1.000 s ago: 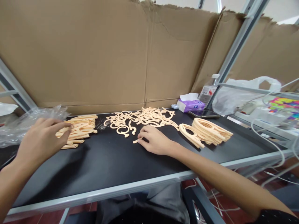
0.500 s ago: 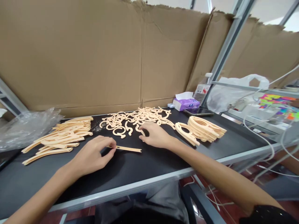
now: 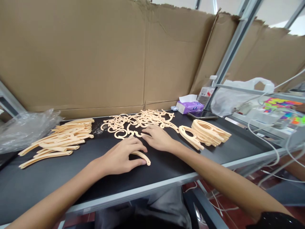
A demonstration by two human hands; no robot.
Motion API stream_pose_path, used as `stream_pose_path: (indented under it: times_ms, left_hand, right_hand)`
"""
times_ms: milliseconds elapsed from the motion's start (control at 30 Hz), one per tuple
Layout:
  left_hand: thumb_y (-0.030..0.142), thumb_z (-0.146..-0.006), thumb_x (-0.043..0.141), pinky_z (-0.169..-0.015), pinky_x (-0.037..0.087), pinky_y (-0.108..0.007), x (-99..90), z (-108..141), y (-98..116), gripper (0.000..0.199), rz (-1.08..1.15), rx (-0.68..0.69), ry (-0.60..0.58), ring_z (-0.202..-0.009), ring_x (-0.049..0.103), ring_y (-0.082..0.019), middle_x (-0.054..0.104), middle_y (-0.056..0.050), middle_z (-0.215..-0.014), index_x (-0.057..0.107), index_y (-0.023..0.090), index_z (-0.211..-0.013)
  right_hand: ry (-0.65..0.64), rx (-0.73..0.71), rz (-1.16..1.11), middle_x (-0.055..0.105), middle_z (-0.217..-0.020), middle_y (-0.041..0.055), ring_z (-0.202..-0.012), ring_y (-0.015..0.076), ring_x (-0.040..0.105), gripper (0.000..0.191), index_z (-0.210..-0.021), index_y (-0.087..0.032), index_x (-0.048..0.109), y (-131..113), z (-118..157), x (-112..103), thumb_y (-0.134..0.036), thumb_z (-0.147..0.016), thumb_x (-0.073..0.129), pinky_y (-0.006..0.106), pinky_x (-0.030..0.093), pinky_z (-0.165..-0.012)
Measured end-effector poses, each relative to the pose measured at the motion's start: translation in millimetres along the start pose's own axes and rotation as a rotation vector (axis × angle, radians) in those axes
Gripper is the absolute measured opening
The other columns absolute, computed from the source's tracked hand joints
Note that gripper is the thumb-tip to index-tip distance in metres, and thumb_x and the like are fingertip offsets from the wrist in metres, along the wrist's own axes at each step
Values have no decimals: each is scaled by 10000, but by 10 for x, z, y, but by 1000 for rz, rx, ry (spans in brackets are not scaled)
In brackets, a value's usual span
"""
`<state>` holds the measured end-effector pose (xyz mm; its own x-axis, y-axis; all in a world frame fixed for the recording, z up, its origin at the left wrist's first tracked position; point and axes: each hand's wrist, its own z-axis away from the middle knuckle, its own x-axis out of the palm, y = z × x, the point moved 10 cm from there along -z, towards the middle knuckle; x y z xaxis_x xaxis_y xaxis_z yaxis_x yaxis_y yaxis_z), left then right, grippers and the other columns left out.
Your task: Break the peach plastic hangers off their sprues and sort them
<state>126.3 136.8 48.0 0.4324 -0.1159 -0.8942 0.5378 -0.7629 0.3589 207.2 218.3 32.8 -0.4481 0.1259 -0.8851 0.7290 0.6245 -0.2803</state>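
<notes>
My left hand (image 3: pixel 122 156) is closed on a curved cream plastic arm (image 3: pixel 142 156), a slim strip with a rounded end, just above the black tabletop. Its thumb and fingers grip the strip from the left, hiding the far part. My right hand (image 3: pixel 158 138) is beside it, fingers bent at the near edge of a pile of cream plastic hooks (image 3: pixel 150 118). A small hook (image 3: pixel 138 134) shows at its fingertips, partly covered by them. One round-bent hook (image 3: pixel 120 133) lies just beyond my left hand.
Similar long arms (image 3: pixel 64 136) are heaped at the left, by a clear plastic bag (image 3: pixel 28 130). Flat looped cream pieces (image 3: pixel 207 130) stand stacked at the right. Behind them are a phone (image 3: pixel 202 114), purple tissue pack (image 3: pixel 189 106) and bottle (image 3: pixel 207 90). Cardboard (image 3: pixel 95 57) walls the back.
My left hand has moved right, close to my right hand, and the arm in it has turned to show its curved side. My right hand has shifted slightly, staying by the hooks.
</notes>
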Motion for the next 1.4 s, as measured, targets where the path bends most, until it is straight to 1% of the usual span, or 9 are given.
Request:
stream_pose_path:
  times_ms: [133,233,333,467,667,933,1033,1133,1400]
  left_hand:
    - [364,-965,542,-837,459,-286,100,39,9,190,34,-7,3,-922,588,-160,634,-25,-979,679,232,-971]
    - [324,-1011,440,-859,451,-295,69,97,-3,245,-21,5,24,-922,586,-162,639,-29,-975,658,215,-991]
    - [277,-1027,358,-866,452,-301,11,142,-139,280,-66,-46,46,-940,589,-170,640,-35,-977,629,207,-1004]
    - [271,-1013,377,-820,457,-295,-47,167,-349,213,-106,-138,82,-921,601,-172,639,-28,-1005,580,220,-1051]
    - [243,-1017,345,-773,450,-278,-59,163,-344,242,-167,-98,87,-884,598,-165,630,-33,-1001,579,231,-1077]
    - [221,-991,383,-764,452,-269,-111,156,-243,242,-214,-42,102,-865,608,-163,645,-41,-965,616,215,-1057]
    - [313,-963,486,-739,455,-274,-102,152,-213,181,-243,-33,103,-839,611,-172,651,-41,-938,618,212,-1034]
    - [311,-976,465,-724,449,-272,-88,146,-226,172,-263,-31,103,-818,607,-167,650,-37,-912,603,208,-978]
    - [267,-996,419,-749,445,-310,-106,153,-315,182,-403,-61,102,-823,615,-192,668,-53,-905,587,197,-997]
  right_hand:
    - [8,-7,-40,690,-1070,109,-1080,234,577,257,-1007,-165,730,22,-21,27,-291,-954,512,373,412,-975]
    - [6,16,-70,689,-1030,104,-1057,236,579,194,-940,-156,712,47,-34,18,-269,-929,553,379,415,-967]
    - [-5,43,-128,686,-999,96,-1026,226,583,128,-891,-156,677,58,-39,5,-239,-907,580,373,417,-952]
    - [-3,92,-219,679,-939,72,-927,195,593,67,-856,-165,631,80,-42,-23,-219,-878,598,329,428,-857]
    - [-8,95,-259,630,-785,14,-698,138,539,56,-858,-188,549,91,-19,-79,-141,-870,522,259,360,-653]
    - [84,68,-354,565,-729,-21,-678,133,507,130,-832,-196,507,53,-12,-249,-80,-797,462,250,352,-649]
    - [53,74,-405,540,-671,-40,-619,123,476,50,-843,-194,538,12,-7,-225,-168,-845,495,247,341,-617]
    - [-3,53,-447,610,-713,-19,-640,114,508,133,-846,-179,609,-56,2,-172,-291,-891,551,242,353,-629]
    - [-20,41,-306,651,-763,13,-698,118,535,191,-817,-162,640,-66,7,-151,-246,-933,513,242,347,-655]
